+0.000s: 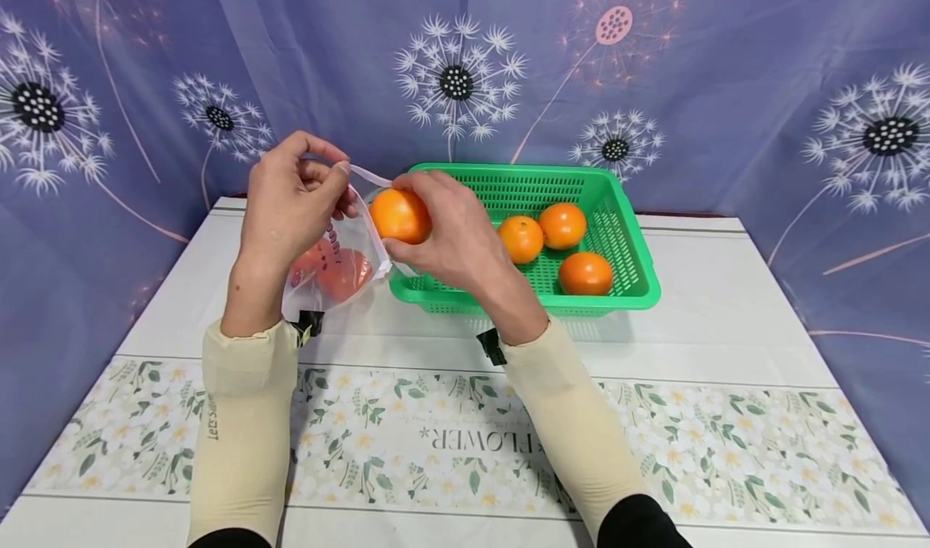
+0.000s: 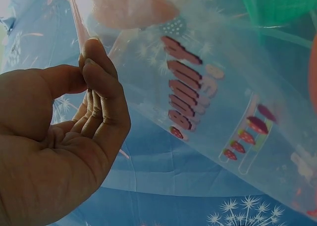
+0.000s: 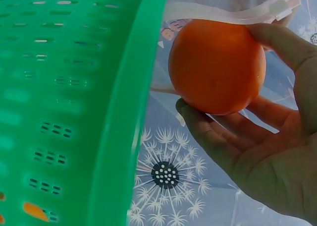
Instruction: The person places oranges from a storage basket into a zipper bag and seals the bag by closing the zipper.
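Observation:
Between finger and thumb, my left hand (image 1: 294, 197) pinches the pink-edged rim of a clear zip bag (image 2: 148, 117) printed with "BUNNY" and strawberries. Reddish-orange round fruit (image 1: 343, 275) shows through the plastic in the bag's lower part. My right hand (image 1: 458, 225) grips an orange (image 1: 401, 215) at the bag's open mouth, left of the green basket (image 1: 647, 278). Seen from the right wrist, the orange (image 3: 218, 67) overlaps the bag's white zip strip (image 3: 223, 13), with thumb on one side and fingers under the other.
The basket holds several things, among them an orange (image 1: 520, 239) in the middle, another orange (image 1: 563, 225) behind it and a third orange (image 1: 585, 274) near the front. A flower-printed cloth (image 1: 407, 451) covers the table. A purple dandelion curtain (image 1: 327, 48) hangs behind.

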`<state>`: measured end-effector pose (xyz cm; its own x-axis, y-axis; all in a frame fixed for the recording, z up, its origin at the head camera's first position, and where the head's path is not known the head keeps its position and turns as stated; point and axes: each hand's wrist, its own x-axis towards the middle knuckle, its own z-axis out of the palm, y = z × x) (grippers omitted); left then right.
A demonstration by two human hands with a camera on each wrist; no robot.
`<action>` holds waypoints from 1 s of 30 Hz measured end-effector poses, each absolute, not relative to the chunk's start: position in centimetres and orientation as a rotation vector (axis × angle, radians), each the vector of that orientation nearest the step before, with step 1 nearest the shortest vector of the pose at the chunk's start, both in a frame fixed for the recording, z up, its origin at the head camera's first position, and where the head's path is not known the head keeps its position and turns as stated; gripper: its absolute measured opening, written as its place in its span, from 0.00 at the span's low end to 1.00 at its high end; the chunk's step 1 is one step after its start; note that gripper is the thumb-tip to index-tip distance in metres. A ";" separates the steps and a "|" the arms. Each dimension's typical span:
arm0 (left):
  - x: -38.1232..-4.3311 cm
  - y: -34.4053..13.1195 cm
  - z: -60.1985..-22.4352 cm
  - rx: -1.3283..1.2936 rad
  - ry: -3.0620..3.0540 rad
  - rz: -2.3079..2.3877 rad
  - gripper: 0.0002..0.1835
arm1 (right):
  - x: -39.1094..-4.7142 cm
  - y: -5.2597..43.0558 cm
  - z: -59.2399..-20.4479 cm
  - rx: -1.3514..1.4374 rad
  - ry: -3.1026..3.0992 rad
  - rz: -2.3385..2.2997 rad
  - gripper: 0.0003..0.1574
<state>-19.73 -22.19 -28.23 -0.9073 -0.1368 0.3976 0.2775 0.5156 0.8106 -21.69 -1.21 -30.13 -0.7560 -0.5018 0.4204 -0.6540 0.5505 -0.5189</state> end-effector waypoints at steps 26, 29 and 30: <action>-19.3 -22.1 -28.0 -0.151 -2.371 -1.337 0.11 | -22.8 -2.3 -31.6 1.222 -2.551 1.085 0.33; -19.3 -22.1 -28.0 -0.150 -2.377 -1.330 0.11 | -22.9 -2.5 -31.9 1.236 -2.558 1.094 0.33; -19.3 -22.1 -28.0 -0.151 -2.379 -1.325 0.11 | -23.0 -2.6 -32.0 1.240 -2.560 1.094 0.33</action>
